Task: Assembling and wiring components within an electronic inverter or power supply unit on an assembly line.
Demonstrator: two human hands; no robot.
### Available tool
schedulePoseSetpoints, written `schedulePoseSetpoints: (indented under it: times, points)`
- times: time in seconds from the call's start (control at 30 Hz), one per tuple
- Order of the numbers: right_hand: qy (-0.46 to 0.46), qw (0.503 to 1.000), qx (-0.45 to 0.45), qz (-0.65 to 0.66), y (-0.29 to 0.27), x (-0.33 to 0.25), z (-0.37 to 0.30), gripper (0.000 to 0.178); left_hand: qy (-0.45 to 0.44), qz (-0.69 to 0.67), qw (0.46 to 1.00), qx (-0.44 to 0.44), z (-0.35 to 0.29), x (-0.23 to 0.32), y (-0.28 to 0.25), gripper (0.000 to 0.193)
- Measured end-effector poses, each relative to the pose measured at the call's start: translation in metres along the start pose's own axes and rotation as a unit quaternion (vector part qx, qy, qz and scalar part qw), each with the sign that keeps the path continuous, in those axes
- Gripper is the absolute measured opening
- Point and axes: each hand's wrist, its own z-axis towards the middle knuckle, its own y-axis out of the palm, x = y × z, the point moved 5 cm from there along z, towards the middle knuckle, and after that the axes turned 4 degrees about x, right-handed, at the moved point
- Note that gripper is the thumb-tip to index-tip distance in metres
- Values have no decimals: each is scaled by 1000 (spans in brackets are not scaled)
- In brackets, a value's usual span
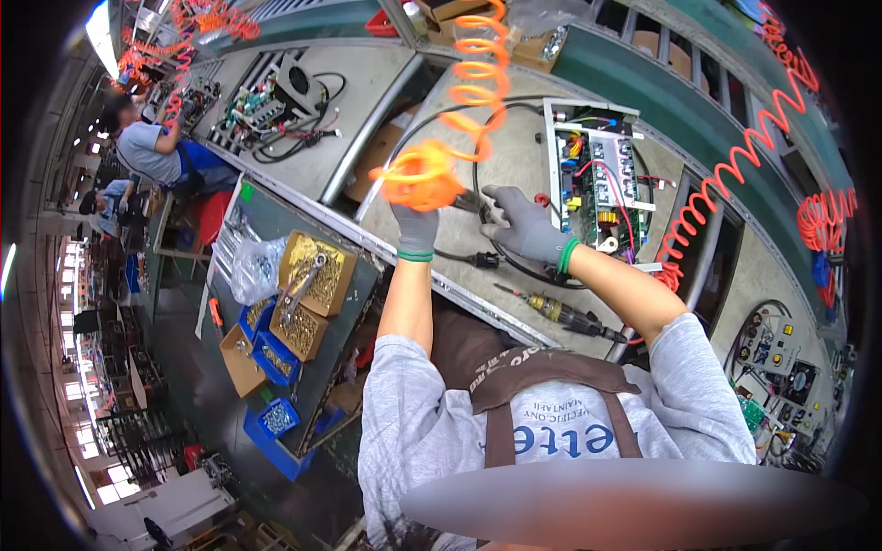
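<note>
Grey gloves with green cuffs cover both hands. My left hand [416, 228] is raised beneath a bunched orange coiled air hose [423, 176], which hides most of its fingers. A dark tool [469, 201] sticks out from that hand toward the right; its kind is unclear. My right hand [531, 227] has its fingers curled about the tool's far end. Right of this hand stands an open metal chassis [549, 147] with circuit boards and coloured wires. A yellow-and-black power screwdriver [560, 312] lies near the bench edge, below a black cable with a plug [482, 261].
Cardboard boxes of screws [333, 285] and blue bins [276, 356] stand on a green side table at left. Another open unit [266, 106] sits farther along the bench. Orange hoses [735, 165] hang at right. A co-worker [152, 151] is at far left.
</note>
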Motion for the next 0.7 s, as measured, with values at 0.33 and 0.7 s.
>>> schedulePoseSetpoints:
  times: [0.33,0.7]
  points:
    - [-14,909,-80,410,-83,-61,-1,25,257,-251,884,-300,57,286,137,31]
    - [-90,963,147,207,-158,20,-7,24,-226,106,947,-203,-188,85,90,44]
